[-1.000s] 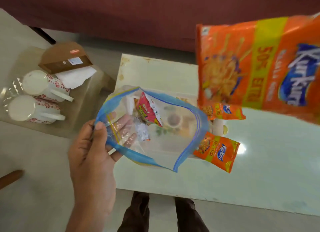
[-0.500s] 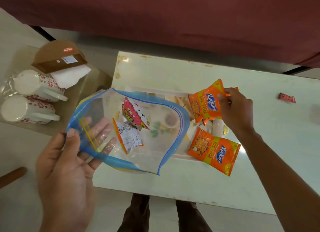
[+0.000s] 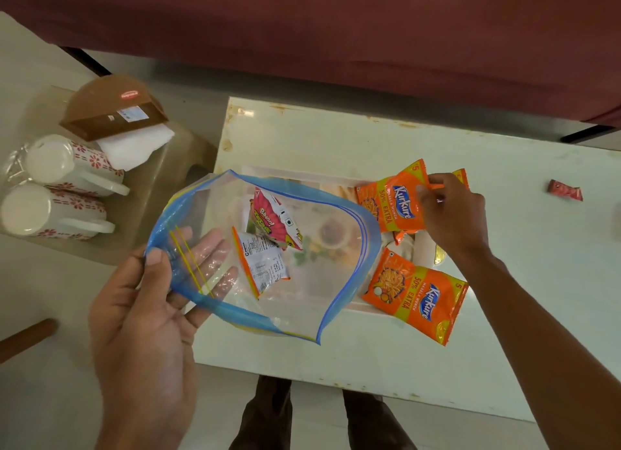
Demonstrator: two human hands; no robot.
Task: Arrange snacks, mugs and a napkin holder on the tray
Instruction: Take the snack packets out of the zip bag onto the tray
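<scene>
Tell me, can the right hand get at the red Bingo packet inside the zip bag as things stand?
Probably not yet: the right hand is shut on an orange Kurkure packet. The zip bag, held open by the left hand, leaves the Bingo packet otherwise reachable.

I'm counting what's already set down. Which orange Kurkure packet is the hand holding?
The far packet, pinched at its edge by the right hand. The near Kurkure packet lies flat and untouched at the tray's near right corner.

Two bare forearms, no sleeves; dark brown trousers [image 3: 265,412] visible below table edge.
</scene>
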